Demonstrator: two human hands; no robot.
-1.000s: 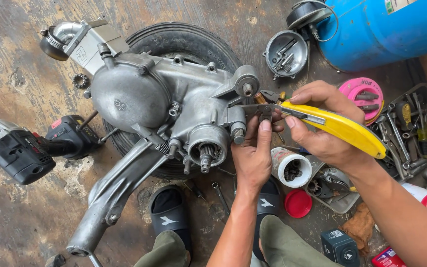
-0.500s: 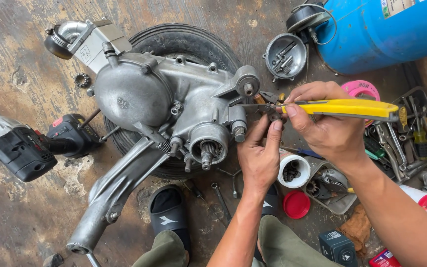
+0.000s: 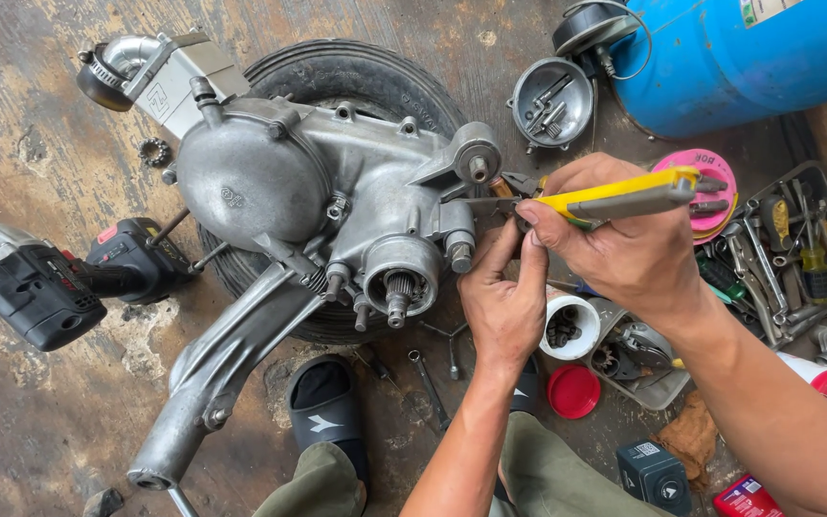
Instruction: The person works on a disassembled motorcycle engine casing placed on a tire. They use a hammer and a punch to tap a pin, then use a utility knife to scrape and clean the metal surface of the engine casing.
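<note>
right hand: [image 3: 624, 254] fingers wrapped tight round the yellow-handled pliers [image 3: 614, 198], held roughly level, nose poking in at the engine's right side

left hand: [image 3: 504, 306] comes up from below, thumb and fingers pinched together right at the pliers' tip; can't tell what's between them, too small

engine: grey scooter engine casing [image 3: 327, 201] lying on a black tyre [image 3: 356, 72], mid-floor, long arm running to the lower left

packages and labels: small black box [image 3: 655, 476] with pale symbols and a red packet [image 3: 747, 498] near the bottom right edge; a white label patch on the blue drum [image 3: 748, 53] in the top right corner; pink round tin [image 3: 696, 187] just behind the pliers

pots: white tub [image 3: 571, 325] of small bits, red lid [image 3: 573, 391] beside it

tools: grey tray [image 3: 796, 249] of hand tools at the right edge, cordless impact driver [image 3: 40, 278] at the left edge

floor: stained, scuffed concrete floor [image 3: 31, 124], black sandal [image 3: 327, 412] below the engine
</note>
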